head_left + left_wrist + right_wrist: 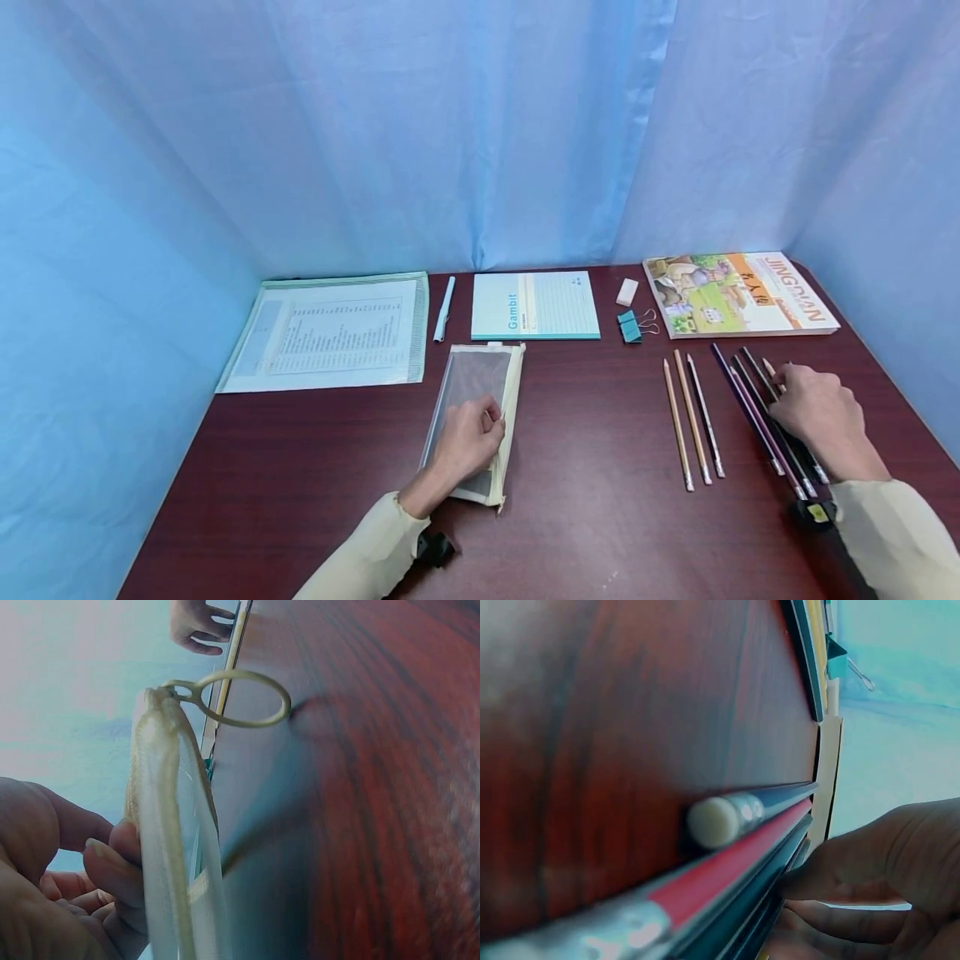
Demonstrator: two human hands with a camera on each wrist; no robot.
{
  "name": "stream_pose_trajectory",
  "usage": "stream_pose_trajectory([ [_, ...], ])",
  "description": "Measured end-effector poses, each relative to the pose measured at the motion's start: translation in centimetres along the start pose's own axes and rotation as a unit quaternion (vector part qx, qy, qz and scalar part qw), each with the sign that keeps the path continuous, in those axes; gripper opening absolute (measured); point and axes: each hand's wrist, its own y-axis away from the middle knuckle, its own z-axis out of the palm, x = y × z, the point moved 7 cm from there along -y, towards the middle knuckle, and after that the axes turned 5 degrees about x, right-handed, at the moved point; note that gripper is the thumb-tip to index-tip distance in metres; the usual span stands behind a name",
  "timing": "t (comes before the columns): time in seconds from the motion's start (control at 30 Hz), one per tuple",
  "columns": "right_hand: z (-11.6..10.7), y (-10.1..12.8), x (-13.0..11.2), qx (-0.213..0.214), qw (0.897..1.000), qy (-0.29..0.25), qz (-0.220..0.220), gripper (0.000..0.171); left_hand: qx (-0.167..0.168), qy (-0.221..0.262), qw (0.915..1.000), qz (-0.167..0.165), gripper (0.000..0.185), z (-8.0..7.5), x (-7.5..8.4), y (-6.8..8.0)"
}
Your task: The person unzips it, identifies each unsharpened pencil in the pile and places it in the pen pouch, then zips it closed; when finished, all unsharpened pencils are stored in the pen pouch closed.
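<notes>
My left hand (467,437) is over a mesh zip pencil pouch (468,375) lying flat, thumb and fingers pinching its zipper side. In the left wrist view the pouch (169,847) rises beside the curled fingers, and a ring-shaped zipper pull (244,699) sticks out from its end. My right hand (821,412) grips at the right side of a bunch of dark pencils (765,425), thumb and fingertips curled at them. The right wrist view shows a red-barrelled pencil (720,881) and a dark blue one with a white eraser (714,823); the fingertips are partly hidden.
Left of the bunch lie three separate pencils (692,421). Along the back are a document folder (330,333), a white pen (444,308), a Gambit notebook (555,304), an eraser (627,292), teal binder clips (632,327) and a picture-covered book (738,296). Blue curtains (450,142) surround the table.
</notes>
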Motion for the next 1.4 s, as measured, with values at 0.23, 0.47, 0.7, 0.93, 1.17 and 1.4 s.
stream_pose_trajectory([
  [0.23, -1.3, 0.0, 0.0, -0.002, 1.0, 0.001, 0.0, 0.042, -0.01, 0.001, 0.9999, -0.003, 0.012, 0.2, 0.1, 0.0],
  [0.47, -3.2, 0.4, -1.8, 0.003, 0.999, -0.034, -0.026, 0.048, -0.004, -0.001, 1.0, -0.004, 0.011, 0.1, -0.1, 0.1],
  [0.7, -0.3, 2.1, -7.3, -0.106, 0.963, -0.239, -0.061, 0.049, 0.003, -0.005, 1.0, 0.0, 0.012, 0.0, -0.1, 0.0],
  [0.93, 5.3, 4.3, -14.1, -0.267, 0.843, -0.463, -0.062, 0.056, 0.006, 0.0, 1.0, 0.004, 0.012, 0.0, -0.1, -0.1],
  [1.17, 9.0, 5.9, -20.8, -0.353, 0.764, -0.537, -0.058, 0.057, 0.005, 0.004, 1.0, 0.005, 0.011, 0.0, 0.0, -0.2],
  [1.4, 11.2, 6.2, -25.3, -0.359, 0.758, -0.543, -0.043, 0.056, 0.002, 0.005, 1.0, 0.002, 0.011, -0.2, 0.1, -0.2],
])
